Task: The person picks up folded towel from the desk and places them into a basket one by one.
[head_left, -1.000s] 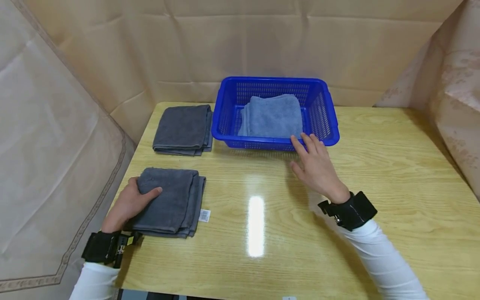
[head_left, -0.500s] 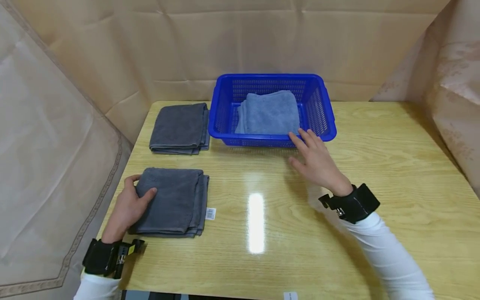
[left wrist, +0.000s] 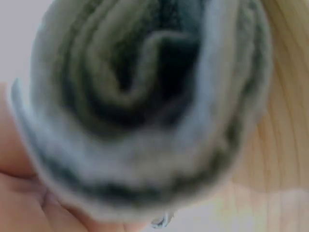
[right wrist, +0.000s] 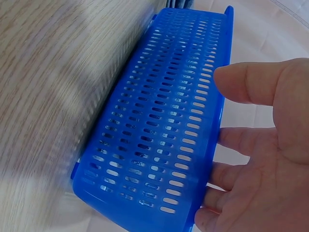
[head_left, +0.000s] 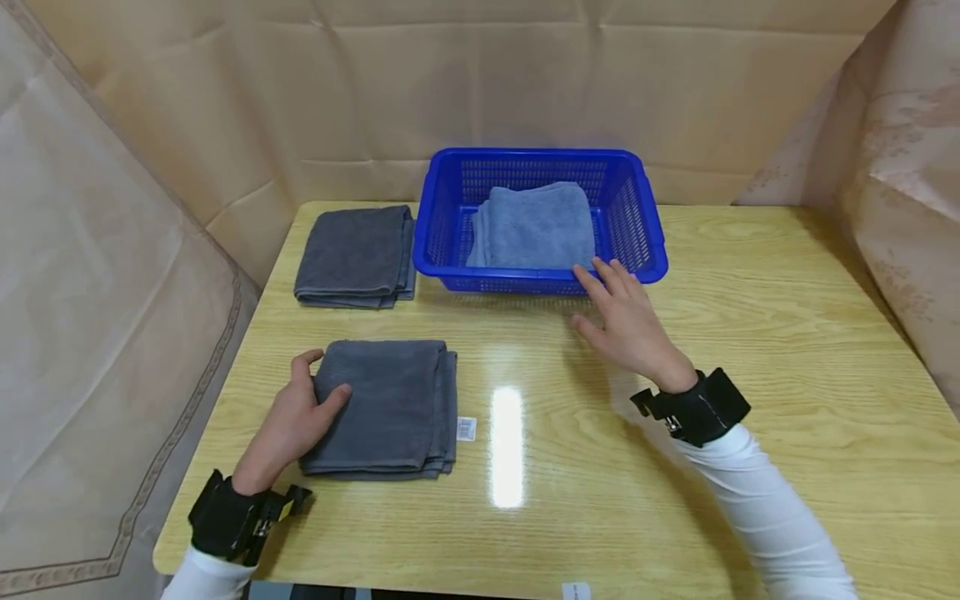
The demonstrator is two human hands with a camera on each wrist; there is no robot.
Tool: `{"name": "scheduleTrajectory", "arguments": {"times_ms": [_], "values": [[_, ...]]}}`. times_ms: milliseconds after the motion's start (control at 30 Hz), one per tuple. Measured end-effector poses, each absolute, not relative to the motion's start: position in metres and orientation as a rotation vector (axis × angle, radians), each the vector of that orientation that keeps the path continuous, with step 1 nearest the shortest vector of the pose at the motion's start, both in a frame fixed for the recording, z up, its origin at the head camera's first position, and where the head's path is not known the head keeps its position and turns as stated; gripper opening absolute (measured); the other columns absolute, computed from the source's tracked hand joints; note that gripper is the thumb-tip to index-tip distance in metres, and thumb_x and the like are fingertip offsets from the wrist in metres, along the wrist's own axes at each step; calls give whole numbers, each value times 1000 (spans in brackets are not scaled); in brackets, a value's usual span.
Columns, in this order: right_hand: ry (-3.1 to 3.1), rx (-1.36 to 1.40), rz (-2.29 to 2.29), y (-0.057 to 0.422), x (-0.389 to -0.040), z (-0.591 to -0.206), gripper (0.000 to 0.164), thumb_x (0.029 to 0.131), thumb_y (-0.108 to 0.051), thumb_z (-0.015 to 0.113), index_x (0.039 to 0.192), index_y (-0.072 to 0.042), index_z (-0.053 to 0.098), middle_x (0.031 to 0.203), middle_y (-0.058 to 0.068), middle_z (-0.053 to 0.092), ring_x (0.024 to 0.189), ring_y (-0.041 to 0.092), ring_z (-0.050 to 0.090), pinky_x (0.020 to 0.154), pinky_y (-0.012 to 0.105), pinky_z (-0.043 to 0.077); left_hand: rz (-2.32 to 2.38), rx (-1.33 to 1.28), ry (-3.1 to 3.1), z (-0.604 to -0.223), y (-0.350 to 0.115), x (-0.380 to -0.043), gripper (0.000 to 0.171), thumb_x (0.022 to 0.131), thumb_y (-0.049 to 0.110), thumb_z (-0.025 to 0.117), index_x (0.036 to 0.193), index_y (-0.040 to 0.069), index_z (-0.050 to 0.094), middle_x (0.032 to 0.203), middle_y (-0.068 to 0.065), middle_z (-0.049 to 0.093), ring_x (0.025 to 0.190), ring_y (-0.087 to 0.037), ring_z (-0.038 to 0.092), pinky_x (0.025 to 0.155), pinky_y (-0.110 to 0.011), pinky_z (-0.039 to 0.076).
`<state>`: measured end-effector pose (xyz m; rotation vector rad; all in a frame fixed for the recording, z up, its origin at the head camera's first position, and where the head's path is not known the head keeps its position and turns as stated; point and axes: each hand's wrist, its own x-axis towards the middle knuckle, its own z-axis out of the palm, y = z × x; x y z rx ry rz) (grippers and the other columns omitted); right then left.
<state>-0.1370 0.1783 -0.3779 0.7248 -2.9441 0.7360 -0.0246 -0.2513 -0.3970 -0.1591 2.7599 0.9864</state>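
Observation:
My left hand (head_left: 300, 417) grips the left edge of a folded dark grey towel (head_left: 382, 408), thumb on top and the other fingers partly hidden at its edge. A white label (head_left: 466, 429) sticks out at the towel's right side. In the left wrist view, the folded layers of the towel (left wrist: 135, 159) fill most of the picture, blurred. My right hand (head_left: 630, 329) is at the front rim of a blue plastic basket (head_left: 510, 282), fingers spread and fingertips right at the rim. The right wrist view shows the slotted basket wall (right wrist: 149, 116) beside those fingers. A folded light blue towel (head_left: 536, 229) lies inside.
A second folded dark grey towel (head_left: 356, 254) lies at the back left, close beside the basket. Wood-patterned table (head_left: 787, 375) extends to the right. Beige cloth (head_left: 525, 75) hangs behind it, and pale cloth (head_left: 97, 333) hangs at the left.
My left hand has moved to the right together with the dark grey towel it holds. The right hand has stayed at the basket rim, and the view has shifted slightly.

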Motion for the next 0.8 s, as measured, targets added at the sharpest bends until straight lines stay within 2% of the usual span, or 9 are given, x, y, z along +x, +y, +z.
{"name": "scheduleTrajectory", "arguments": {"times_ms": [100, 267, 467, 600, 800], "values": [[-2934, 717, 733, 179, -137, -378, 66, 99, -15, 64, 155, 3, 35, 159, 33, 26, 150, 52, 13, 119, 64, 9, 1017, -109, 2749, -397, -246, -25, 76, 105, 25, 57, 156, -4, 9, 111, -35, 59, 87, -39, 65, 72, -49, 50], [-2925, 726, 740, 179, -137, -379, 66, 98, -16, 64, 155, 3, 36, 159, 33, 26, 149, 52, 13, 119, 64, 9, 1066, -4, 2717, -398, -239, -25, 74, 106, 24, 56, 158, 0, 8, 114, -29, 59, 88, -33, 63, 74, -44, 49], [-2926, 723, 741, 179, -137, -380, 66, 98, -15, 64, 156, 2, 36, 159, 32, 26, 150, 50, 13, 120, 63, 9, 1079, 24, 2678, -398, -230, -29, 75, 107, 26, 56, 159, 3, 8, 120, -30, 58, 93, -34, 65, 76, -44, 51], [-2922, 723, 746, 179, -138, -380, 66, 99, -16, 64, 156, 2, 36, 159, 33, 27, 150, 51, 13, 119, 63, 9, 1056, 3, 2639, -397, -226, -34, 75, 107, 29, 55, 159, 4, 7, 114, -29, 61, 88, -32, 65, 72, -43, 50], [-2937, 717, 768, 179, -137, -380, 66, 99, -16, 64, 156, 2, 36, 159, 32, 26, 150, 51, 12, 119, 64, 9, 1018, 33, 2646, -398, -223, -42, 71, 105, 27, 57, 156, 1, 14, 117, -32, 63, 98, -36, 68, 77, -46, 54]]}}
